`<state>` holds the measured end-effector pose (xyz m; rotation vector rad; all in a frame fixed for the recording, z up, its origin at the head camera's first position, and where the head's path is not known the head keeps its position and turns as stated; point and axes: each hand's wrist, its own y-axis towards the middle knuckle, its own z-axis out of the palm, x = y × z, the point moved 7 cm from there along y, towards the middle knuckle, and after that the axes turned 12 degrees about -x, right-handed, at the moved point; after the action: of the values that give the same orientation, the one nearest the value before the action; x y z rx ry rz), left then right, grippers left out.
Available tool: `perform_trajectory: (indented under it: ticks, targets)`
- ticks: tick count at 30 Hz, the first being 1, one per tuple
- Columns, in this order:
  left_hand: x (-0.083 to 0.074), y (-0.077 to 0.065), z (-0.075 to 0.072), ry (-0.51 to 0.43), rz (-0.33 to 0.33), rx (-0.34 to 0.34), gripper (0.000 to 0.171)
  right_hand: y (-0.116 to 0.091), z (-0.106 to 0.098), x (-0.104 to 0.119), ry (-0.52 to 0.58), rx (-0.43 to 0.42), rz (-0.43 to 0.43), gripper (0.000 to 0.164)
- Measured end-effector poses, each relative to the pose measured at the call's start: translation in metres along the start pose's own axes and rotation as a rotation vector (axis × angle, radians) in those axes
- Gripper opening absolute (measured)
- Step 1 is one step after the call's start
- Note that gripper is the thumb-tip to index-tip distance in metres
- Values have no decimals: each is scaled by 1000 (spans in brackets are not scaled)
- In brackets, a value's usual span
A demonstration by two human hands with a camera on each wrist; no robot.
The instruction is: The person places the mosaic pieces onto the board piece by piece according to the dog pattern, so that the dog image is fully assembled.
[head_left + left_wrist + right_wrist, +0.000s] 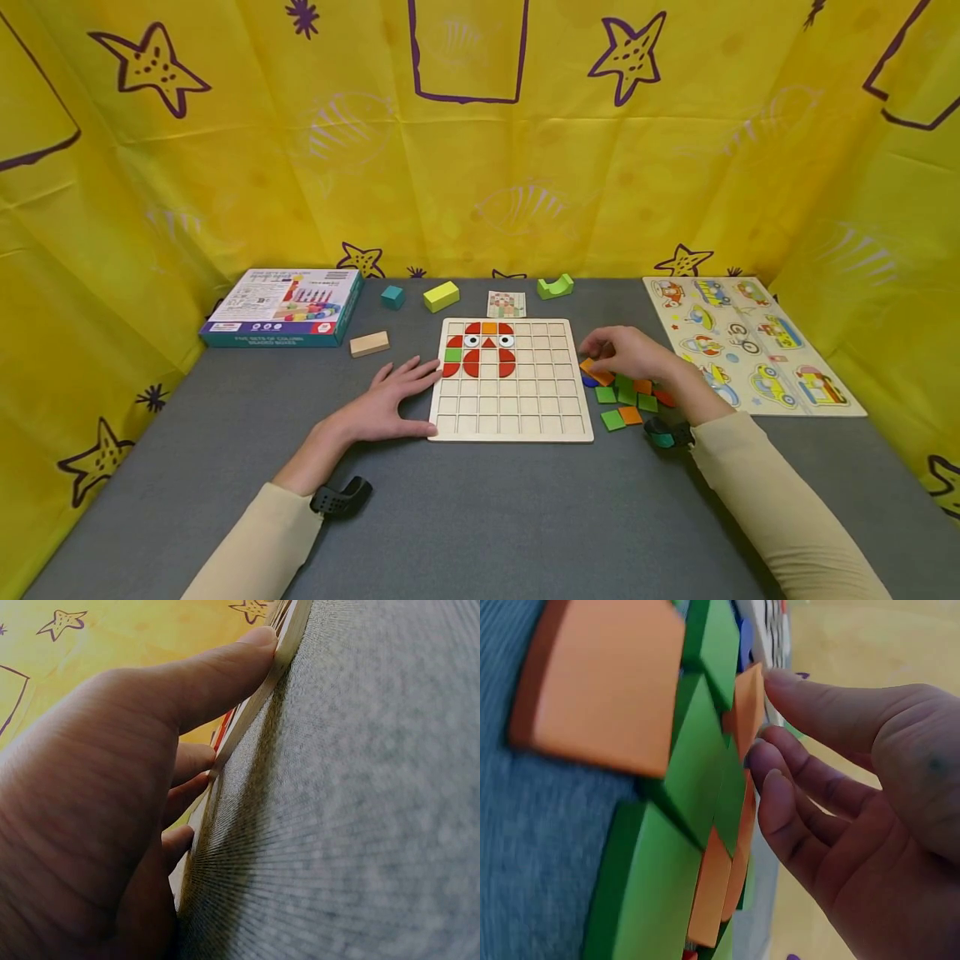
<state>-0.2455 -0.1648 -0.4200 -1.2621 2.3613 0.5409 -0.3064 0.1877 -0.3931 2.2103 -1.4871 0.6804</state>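
Note:
My left hand (390, 400) lies at the left edge of a wooden grid board (510, 417), fingers spread. In the left wrist view the thumb (232, 671) and fingertips touch the board's rim. Red pieces, two eye pieces (471, 341), an orange square (489, 328) and a green square (453, 355) fill some of its upper left cells. My right hand (630, 352) hovers over loose tiles right of the board. Its thumb and loosely bent fingers are apart, fingertips right at an orange tile (748, 701). Green tiles (697, 757) lie under and beside it.
A small pattern card (506, 304) lies behind the board. A boxed bead set (281, 308) is at left; teal (392, 297), yellow-green (441, 296) and plain wooden blocks (369, 343) stand near it. A green curved block (555, 287) and picture puzzle board (750, 350) are at right.

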Motion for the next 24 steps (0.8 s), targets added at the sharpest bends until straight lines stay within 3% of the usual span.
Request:
perform_trajectory:
  ticks: [10, 15, 24]
  targets:
    - [0, 0, -1, -5, 4, -2, 92, 1, 1, 1, -65, 73, -96, 23]
    - [0, 0, -1, -8, 1, 3, 92, 3, 3, 1, -61, 91, -77, 15]
    - [1, 0, 0, -2, -10, 5, 93, 6, -3, -3, -20, 10, -42, 10]
